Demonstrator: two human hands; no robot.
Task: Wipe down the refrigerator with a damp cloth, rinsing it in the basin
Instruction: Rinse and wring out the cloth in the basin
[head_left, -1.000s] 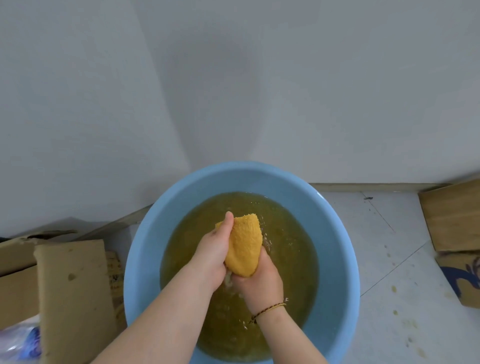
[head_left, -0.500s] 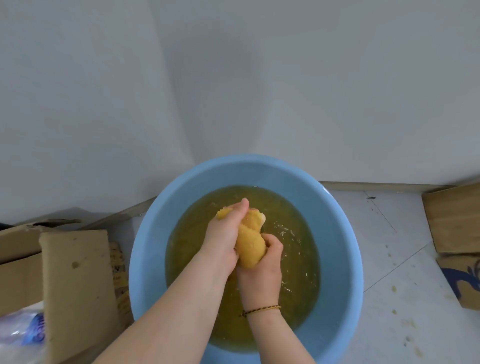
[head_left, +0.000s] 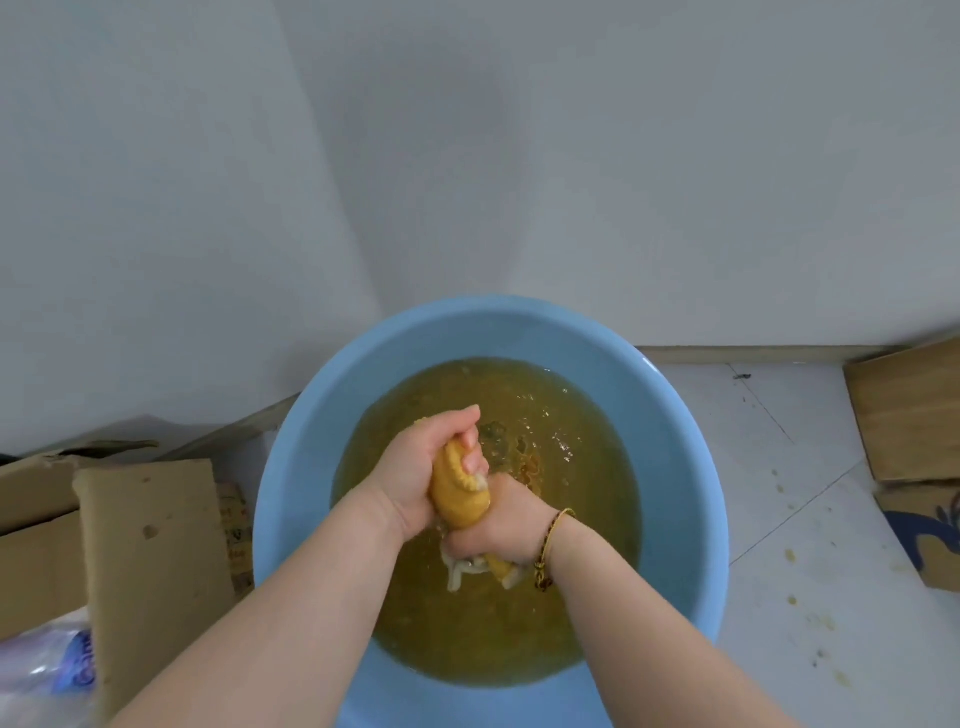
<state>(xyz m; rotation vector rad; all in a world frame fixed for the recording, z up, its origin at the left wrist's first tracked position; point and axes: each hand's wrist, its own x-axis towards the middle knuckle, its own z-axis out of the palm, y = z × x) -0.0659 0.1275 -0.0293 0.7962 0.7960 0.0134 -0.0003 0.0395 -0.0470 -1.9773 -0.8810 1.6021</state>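
Over the basin, the left hand and right hand both clamp a twisted yellow cloth; its lower end perhaps touches the murky water.

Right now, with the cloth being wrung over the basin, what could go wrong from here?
1. The water in the blue basin looks murky yellow-brown, so the yellow cloth may carry grime back to the refrigerator.
2. The left hand and right hand twist the cloth just above the surface. Splashes could clear the rim, wetting the cardboard box beside it or the already spotted tiled floor.
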